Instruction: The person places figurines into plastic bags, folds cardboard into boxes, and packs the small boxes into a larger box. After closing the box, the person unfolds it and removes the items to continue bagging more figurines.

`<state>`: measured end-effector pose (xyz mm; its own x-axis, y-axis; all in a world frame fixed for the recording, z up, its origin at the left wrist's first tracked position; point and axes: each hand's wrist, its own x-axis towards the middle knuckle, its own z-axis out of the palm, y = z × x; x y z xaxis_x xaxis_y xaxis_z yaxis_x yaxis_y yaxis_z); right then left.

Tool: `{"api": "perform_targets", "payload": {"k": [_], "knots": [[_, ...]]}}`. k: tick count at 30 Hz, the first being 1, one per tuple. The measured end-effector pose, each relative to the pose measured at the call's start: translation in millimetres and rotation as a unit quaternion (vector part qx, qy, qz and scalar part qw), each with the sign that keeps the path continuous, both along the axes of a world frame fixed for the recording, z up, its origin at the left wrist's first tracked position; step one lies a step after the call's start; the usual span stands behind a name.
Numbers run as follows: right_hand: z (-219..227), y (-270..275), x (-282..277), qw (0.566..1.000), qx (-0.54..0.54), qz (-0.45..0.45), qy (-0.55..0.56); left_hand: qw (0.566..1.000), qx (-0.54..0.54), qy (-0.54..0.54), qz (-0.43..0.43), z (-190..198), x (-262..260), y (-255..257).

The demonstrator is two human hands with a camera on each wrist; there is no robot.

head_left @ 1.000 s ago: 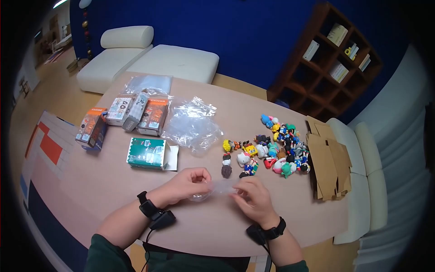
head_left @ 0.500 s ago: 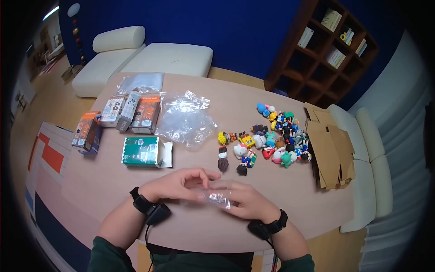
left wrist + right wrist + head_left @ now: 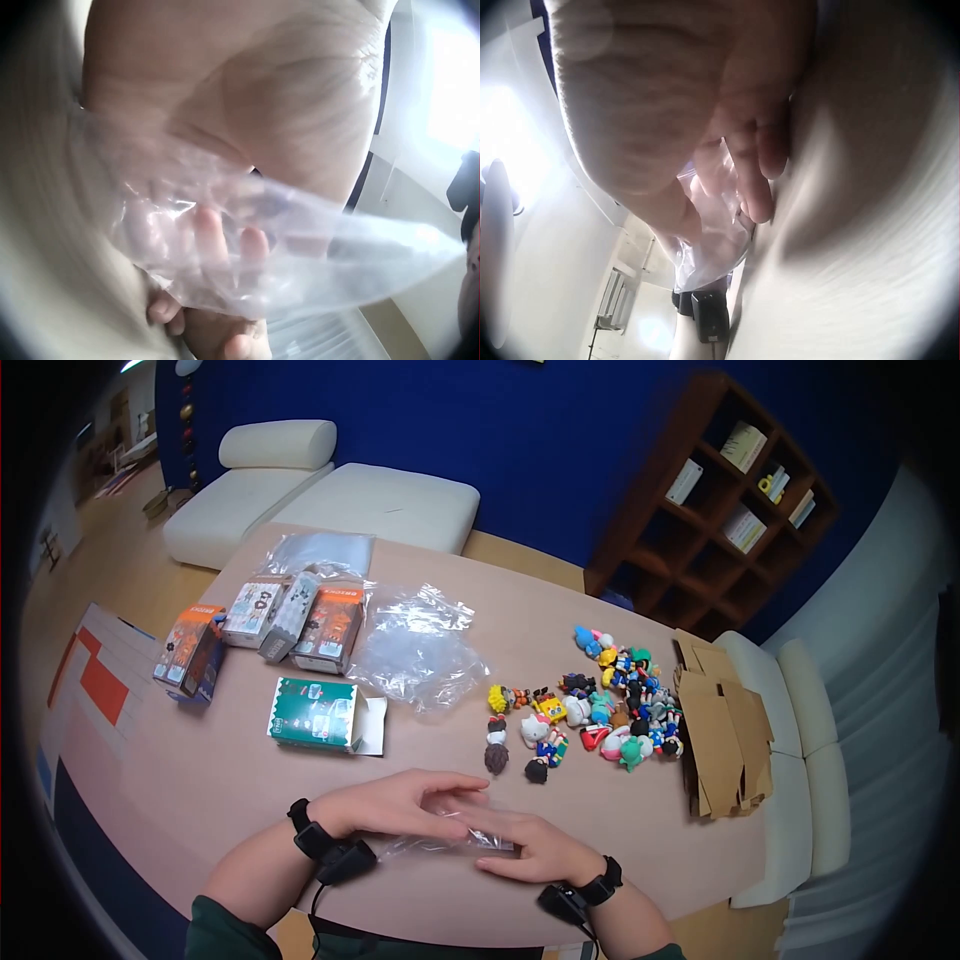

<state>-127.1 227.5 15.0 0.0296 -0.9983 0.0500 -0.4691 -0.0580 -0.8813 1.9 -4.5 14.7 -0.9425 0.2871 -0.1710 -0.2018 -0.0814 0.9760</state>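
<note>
A crinkled clear plastic bag (image 3: pixel 430 843) lies between the two hands, low over the near part of the table. My left hand (image 3: pixel 405 803) arches over it with fairly straight fingers, the thumb beside the plastic. In the left wrist view, the bag (image 3: pixel 300 262) spreads below the palm, and two fingertips show through the film. Facing the left hand, my right hand (image 3: pixel 545 848) has the bag (image 3: pixel 716 225) between its thumb and fingers in the right wrist view. Several small toy figures (image 3: pixel 535 730) lie just beyond the hands.
A green box (image 3: pixel 312 712) with an open flap lies beyond the left hand. Orange boxes (image 3: pixel 330 628) stand behind it, beside more clear bags (image 3: pixel 415 645). Flattened cardboard (image 3: pixel 728 730) lies at the table's right edge. White sofas (image 3: pixel 400 500) and a shelf (image 3: pixel 700 520) stand around.
The hands have come closer to the body with the bag. The left hand has gone from pinching the film to straighter fingers above it. Boxes and figures stay put.
</note>
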Motion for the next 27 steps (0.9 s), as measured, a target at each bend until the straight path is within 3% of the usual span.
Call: {"api": "perform_targets", "payload": {"k": [2, 4, 6, 8, 10, 13, 14, 15, 16, 18, 19, 20, 22, 27], "knots": [[3, 1, 2, 0.999, 0.032, -0.034, -0.026, 1.000, -0.015, -0.025, 0.007, 0, 0, 4], [-4, 0, -1, 1.000, -0.002, -0.018, -0.016, 0.998, -0.035, -0.048, 0.005, 0, 0, 7], [-3, 0, 0, 0.999, -0.041, -0.007, -0.006, 0.995, -0.096, 0.020, 0.009, 3, 2, 10], [7, 0, 4, 0.999, 0.000, -0.037, -0.039, 0.995, -0.099, 0.018, 0.013, 5, 1, 14], [3, 1, 4, 0.997, -0.029, -0.052, -0.041, 0.994, -0.104, 0.016, 0.016, 6, 0, 17], [8, 8, -1, 0.991, -0.067, -0.111, -0.037, 0.993, -0.099, 0.032, 0.056, -4, -3, 19], [9, 11, -3, 0.985, -0.074, -0.154, -0.031, 0.990, -0.045, 0.030, 0.131, -19, -4, 17], [7, 10, -5, 0.966, -0.105, -0.196, -0.128, 0.978, 0.010, 0.029, 0.205, -27, -6, 15], [8, 10, -8, 0.965, -0.108, -0.199, -0.132, 0.979, 0.006, 0.027, 0.201, -27, -9, 15], [14, 9, -19, 0.927, -0.142, -0.346, 0.041, 0.941, 0.186, 0.045, 0.279, -26, -17, 13], [13, 9, -22, 0.912, -0.128, -0.373, 0.113, 0.941, 0.189, 0.030, 0.277, -26, -20, 9], [12, 11, -24, 0.911, -0.128, -0.375, 0.111, 0.942, 0.188, 0.028, 0.276, -26, -24, 7], [10, 15, -26, 0.880, -0.043, -0.368, 0.299, 0.938, 0.220, 0.046, 0.266, -29, -31, 6], [12, 17, -32, 0.874, -0.015, -0.403, 0.269, 0.943, 0.225, 0.068, 0.236, -41, -35, 4]]}}
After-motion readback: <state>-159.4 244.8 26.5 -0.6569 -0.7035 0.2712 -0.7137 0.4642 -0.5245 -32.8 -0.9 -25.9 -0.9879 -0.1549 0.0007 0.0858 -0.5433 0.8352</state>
